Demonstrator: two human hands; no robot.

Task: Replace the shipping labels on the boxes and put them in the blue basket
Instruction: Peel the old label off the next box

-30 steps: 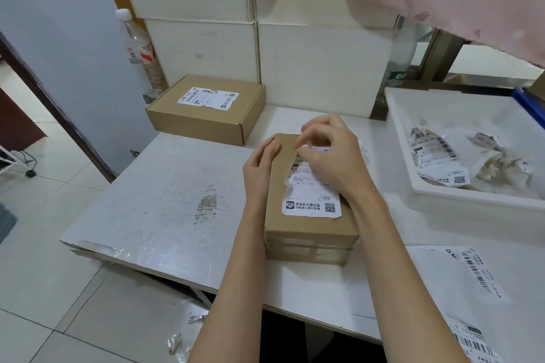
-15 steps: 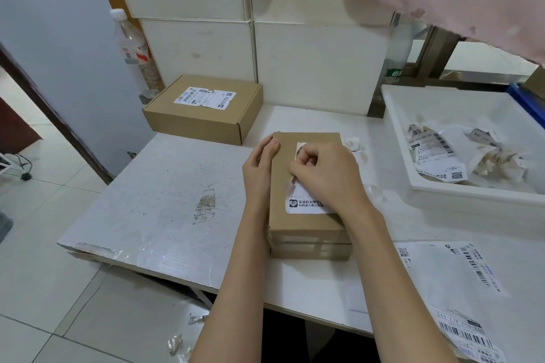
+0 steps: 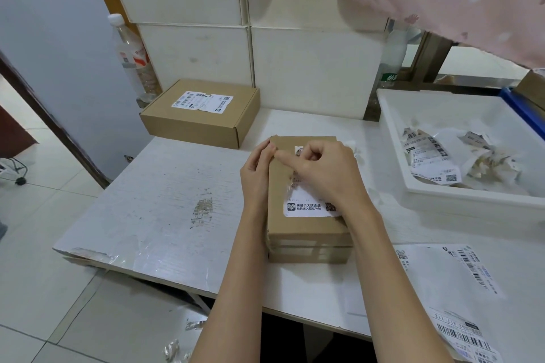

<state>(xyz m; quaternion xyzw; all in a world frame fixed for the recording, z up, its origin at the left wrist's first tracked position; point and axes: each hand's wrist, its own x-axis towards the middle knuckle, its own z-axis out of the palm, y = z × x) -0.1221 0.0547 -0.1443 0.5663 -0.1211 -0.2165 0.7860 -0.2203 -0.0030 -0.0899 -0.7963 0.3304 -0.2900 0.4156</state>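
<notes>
While the left hand (image 3: 257,174) presses straight fingers against the left side of the near box (image 3: 306,200), the right hand (image 3: 321,174) curls over the old label (image 3: 308,206), seemingly pinching its torn upper edge; the pinch itself is hidden. Judging from this, the peel is half done. Next comes a steady pull toward six o'clock, box held down. Only the label's bottom strip shows clearly: a small logo, Chinese print too small to read, and a QR code. At eleven o'clock sits a second box (image 3: 203,118), labelled. At three o'clock a white tray (image 3: 460,203) holds scraps; the blue basket (image 3: 525,115) peeks behind. Fresh labels (image 3: 469,271) lie at five o'clock, one reading "112".
</notes>
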